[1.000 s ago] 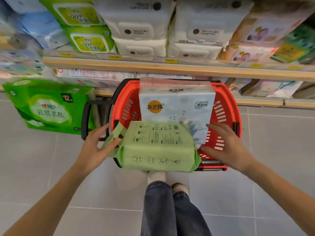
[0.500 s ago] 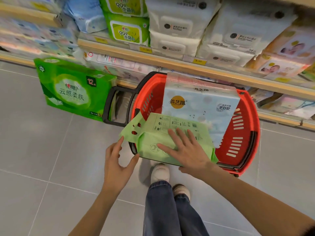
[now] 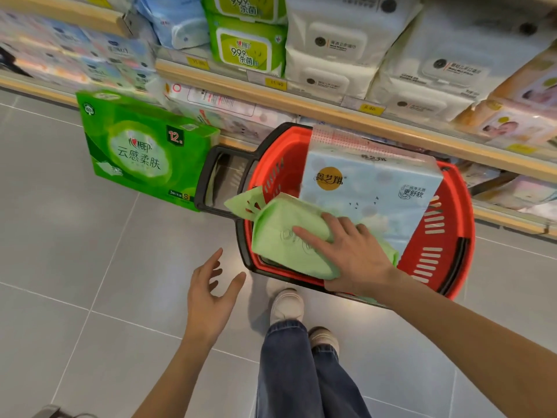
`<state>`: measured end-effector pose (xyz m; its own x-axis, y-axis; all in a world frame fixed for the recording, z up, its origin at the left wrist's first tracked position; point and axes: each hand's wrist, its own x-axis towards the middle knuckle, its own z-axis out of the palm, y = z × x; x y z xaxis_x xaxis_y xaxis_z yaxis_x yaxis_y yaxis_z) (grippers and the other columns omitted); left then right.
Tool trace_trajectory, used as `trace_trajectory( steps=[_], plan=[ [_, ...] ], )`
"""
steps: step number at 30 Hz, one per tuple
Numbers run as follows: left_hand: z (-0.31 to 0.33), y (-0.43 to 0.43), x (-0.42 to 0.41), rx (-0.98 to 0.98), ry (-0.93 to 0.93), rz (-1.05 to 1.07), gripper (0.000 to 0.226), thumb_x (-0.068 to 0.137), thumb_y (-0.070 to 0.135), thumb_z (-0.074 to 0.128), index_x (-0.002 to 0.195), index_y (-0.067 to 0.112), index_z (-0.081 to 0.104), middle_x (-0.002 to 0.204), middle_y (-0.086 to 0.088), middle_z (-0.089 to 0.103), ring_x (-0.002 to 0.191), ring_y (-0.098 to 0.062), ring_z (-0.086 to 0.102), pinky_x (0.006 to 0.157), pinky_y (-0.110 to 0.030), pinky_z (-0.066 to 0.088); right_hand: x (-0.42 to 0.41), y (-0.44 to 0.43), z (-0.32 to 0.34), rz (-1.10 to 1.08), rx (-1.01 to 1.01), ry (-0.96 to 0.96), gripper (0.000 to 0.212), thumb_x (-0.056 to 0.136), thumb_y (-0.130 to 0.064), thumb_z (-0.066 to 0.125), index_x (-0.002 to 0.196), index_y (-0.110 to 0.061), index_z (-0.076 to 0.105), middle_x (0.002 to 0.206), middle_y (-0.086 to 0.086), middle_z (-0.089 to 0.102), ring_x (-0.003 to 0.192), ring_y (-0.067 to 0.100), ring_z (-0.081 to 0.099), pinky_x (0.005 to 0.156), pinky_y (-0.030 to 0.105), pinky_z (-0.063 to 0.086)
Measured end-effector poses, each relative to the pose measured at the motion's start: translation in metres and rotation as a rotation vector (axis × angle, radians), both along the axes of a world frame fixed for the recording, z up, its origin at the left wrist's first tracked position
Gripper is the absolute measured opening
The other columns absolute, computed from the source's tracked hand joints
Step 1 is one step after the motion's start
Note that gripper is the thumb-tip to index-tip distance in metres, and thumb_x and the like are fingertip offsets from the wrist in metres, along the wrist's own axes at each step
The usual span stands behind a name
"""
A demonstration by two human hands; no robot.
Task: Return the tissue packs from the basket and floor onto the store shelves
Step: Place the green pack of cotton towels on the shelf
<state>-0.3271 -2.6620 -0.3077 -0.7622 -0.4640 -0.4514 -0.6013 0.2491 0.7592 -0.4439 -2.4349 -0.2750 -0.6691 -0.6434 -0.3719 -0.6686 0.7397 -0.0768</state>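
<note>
1. A person stands over a red basket (image 3: 452, 236) on a grey tile floor (image 3: 75, 236), in front of low store shelves (image 3: 301, 101) stocked with wipes and tissue packs; jeans and pale shoes show at the bottom of the view.
2. The right hand (image 3: 352, 251) lies flat on the light green pack (image 3: 280, 245), fingers spread across its top and upper edge; it presses or steadies the pack, and whether the thumb has hooked under it cannot be told.
3. The green pack sits tilted on the basket's near-left rim, long axis running from upper left to lower right, with its punched carry tab sticking out over the rim toward the basket's black handle (image 3: 217, 179).
4. The left hand (image 3: 211, 294) hovers open and empty over the floor, just left of the basket and below the pack's free end; it looks the nearer hand for that end, so the lift probably calls for it to come up under the left side.
5. A pale blue pack (image 3: 370, 188) stands upright in the basket behind the green one, touching it.
6. A big green pack (image 3: 141, 152) stands on the floor against the lowest shelf, just left of the handle; judging by this, three packs are yet to be shelved.
7. The light green pack looks soft; its wrapper dents under the fingers.
</note>
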Motion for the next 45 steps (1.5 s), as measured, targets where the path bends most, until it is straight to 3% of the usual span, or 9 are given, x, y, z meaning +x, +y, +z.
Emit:
trace_trajectory(
  steps=[6, 9, 13, 17, 21, 24, 33, 36, 45],
  plan=[
    [0.014, 0.016, -0.024, 0.112, 0.047, -0.108, 0.062, 0.074, 0.033, 0.071, 0.127, 0.043, 0.041, 0.121, 0.004, 0.052, 0.104, 0.0, 0.052, 0.09, -0.02, 0.041, -0.037, 0.018, 0.043, -0.326, -0.245, -0.199, 0.1, 0.052, -0.072, 0.047, 0.141, -0.049, 0.009, 0.131, 0.008, 0.036, 0.112, 0.028, 0.043, 0.08, 0.038, 0.046],
    [0.021, 0.027, -0.043, 0.196, 0.1, -0.221, 0.073, 0.071, 0.038, 0.07, 0.135, 0.041, 0.036, 0.124, 0.003, 0.052, 0.111, 0.004, 0.051, 0.088, -0.01, 0.043, -0.049, 0.033, 0.058, -0.623, -0.509, -0.333, 0.1, 0.055, -0.05, 0.073, 0.139, -0.051, 0.018, 0.123, -0.001, 0.04, 0.11, 0.015, 0.042, 0.088, 0.033, 0.044],
    [0.04, 0.047, -0.073, 0.43, 0.133, -0.277, 0.083, 0.072, 0.036, 0.073, 0.131, 0.061, 0.019, 0.133, 0.01, 0.045, 0.12, -0.005, 0.048, 0.092, -0.028, 0.051, -0.051, 0.054, 0.073, -0.985, -0.974, -0.653, 0.095, 0.063, -0.018, 0.08, 0.136, -0.048, 0.029, 0.133, -0.006, 0.046, 0.106, 0.016, 0.06, 0.077, 0.032, 0.056],
    [0.06, 0.065, -0.095, 0.557, 0.185, -0.312, 0.098, 0.073, 0.03, 0.068, 0.136, 0.057, -0.001, 0.13, 0.021, 0.043, 0.115, 0.002, 0.053, 0.08, -0.025, 0.056, -0.039, 0.073, 0.07, -1.142, -1.257, -0.879, 0.092, 0.061, -0.016, 0.075, 0.138, -0.043, 0.032, 0.125, 0.005, 0.061, 0.097, 0.028, 0.068, 0.063, 0.036, 0.057],
    [0.073, 0.078, -0.11, 0.514, 0.173, -0.517, 0.107, 0.072, 0.026, 0.075, 0.136, 0.055, -0.006, 0.135, 0.026, 0.043, 0.121, 0.005, 0.047, 0.093, -0.022, 0.048, -0.02, 0.084, 0.057, -1.157, -1.325, -0.977, 0.088, 0.066, -0.013, 0.076, 0.138, -0.04, 0.033, 0.124, 0.01, 0.061, 0.102, 0.034, 0.065, 0.065, 0.038, 0.057],
    [0.083, 0.083, -0.118, 0.481, 0.15, -0.637, 0.107, 0.067, 0.024, 0.075, 0.141, 0.048, 0.002, 0.128, 0.046, 0.035, 0.122, 0.014, 0.04, 0.094, -0.016, 0.045, -0.012, 0.089, 0.063, -1.158, -1.359, -0.953, 0.082, 0.071, -0.002, 0.068, 0.136, -0.04, 0.036, 0.119, 0.004, 0.065, 0.1, 0.029, 0.066, 0.064, 0.035, 0.057],
    [0.174, 0.103, -0.164, 0.357, 0.256, -0.776, 0.11, 0.055, 0.042, 0.084, 0.138, 0.057, 0.013, 0.139, 0.034, 0.036, 0.128, 0.006, 0.039, 0.109, -0.038, 0.035, -0.026, 0.118, 0.152, -1.118, -1.413, -0.789, 0.085, 0.07, -0.007, 0.062, 0.139, -0.044, 0.028, 0.115, -0.003, 0.067, 0.098, 0.024, 0.068, 0.065, 0.032, 0.057],
    [0.227, 0.113, -0.185, 0.331, 0.299, -0.798, 0.112, 0.047, 0.047, 0.085, 0.131, 0.066, 0.013, 0.12, 0.05, 0.04, 0.122, 0.01, 0.042, 0.107, -0.038, 0.038, -0.039, 0.126, 0.203, -1.071, -1.437, -0.686, 0.088, 0.07, -0.007, 0.065, 0.139, -0.045, 0.027, 0.123, 0.0, 0.063, 0.102, 0.024, 0.066, 0.067, 0.034, 0.057],
    [0.461, 0.149, -0.231, 0.208, 0.699, -0.933, 0.109, 0.053, 0.033, 0.08, 0.135, 0.056, 0.013, 0.119, 0.055, 0.037, 0.119, 0.016, 0.042, 0.1, -0.018, 0.041, -0.069, 0.159, 0.429, -0.835, -1.563, -0.306, 0.088, 0.069, -0.005, 0.067, 0.142, -0.035, 0.028, 0.125, 0.001, 0.062, 0.105, 0.025, 0.064, 0.07, 0.032, 0.056]
  ],
)
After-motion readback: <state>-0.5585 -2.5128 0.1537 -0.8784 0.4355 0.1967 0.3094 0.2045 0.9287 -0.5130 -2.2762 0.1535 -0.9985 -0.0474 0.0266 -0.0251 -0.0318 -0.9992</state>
